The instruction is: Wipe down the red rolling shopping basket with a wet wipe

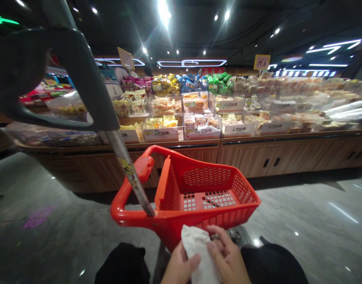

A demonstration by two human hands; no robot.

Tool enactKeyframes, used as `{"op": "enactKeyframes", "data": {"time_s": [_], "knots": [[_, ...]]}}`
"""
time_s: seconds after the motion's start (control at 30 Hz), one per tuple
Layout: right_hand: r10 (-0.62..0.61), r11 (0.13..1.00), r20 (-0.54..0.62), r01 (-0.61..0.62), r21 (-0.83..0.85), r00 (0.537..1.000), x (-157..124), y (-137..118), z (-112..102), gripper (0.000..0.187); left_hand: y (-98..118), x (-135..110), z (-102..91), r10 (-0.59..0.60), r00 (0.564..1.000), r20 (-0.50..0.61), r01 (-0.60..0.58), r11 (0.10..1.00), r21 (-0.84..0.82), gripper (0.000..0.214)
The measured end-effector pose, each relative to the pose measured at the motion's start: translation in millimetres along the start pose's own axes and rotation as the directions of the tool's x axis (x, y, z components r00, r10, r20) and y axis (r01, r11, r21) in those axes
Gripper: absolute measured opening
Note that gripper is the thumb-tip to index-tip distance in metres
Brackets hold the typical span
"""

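Between my two hands is a crumpled white paper tissue [197,246], low in the view. My left hand [181,263] pinches its left side with the thumb on top. On the other side my right hand [226,254] grips it, thumb across the front and fingers curled behind. What the hidden fingertips touch I cannot make out. Just beyond my hands stands a red shopping basket cart [198,211], with nothing visible inside its perforated basket. A metal pole with a dark grey handle [99,90] rises from the cart on the left.
Across the far side runs a wooden display counter [246,157] with clear bins of packaged snacks [195,104]. A price sign [262,62] stands above them. Glossy grey floor tiles [311,209] reflect the lights. My dark-clothed knees [123,264] flank my hands.
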State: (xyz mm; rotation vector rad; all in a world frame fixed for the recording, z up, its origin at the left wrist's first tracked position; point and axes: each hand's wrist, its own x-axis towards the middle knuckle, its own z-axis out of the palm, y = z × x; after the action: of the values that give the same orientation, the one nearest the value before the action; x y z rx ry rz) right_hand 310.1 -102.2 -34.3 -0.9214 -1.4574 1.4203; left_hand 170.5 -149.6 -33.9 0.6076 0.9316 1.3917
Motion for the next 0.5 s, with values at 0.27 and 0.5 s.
{"op": "enactKeyframes", "data": {"time_s": [0.27,0.5], "knots": [[0.237,0.895,0.118,-0.264,0.36,0.964,3,13,-13,0.064,12,2,3.9,-0.026,0.977,-0.212,0.039,0.998,0.055,0.036],[0.114,0.944,0.147,-0.153,0.291,0.983,9,7,-11,0.058,13,6,6.3,0.023,0.999,-0.047,-0.014,0.983,0.184,0.05]]}}
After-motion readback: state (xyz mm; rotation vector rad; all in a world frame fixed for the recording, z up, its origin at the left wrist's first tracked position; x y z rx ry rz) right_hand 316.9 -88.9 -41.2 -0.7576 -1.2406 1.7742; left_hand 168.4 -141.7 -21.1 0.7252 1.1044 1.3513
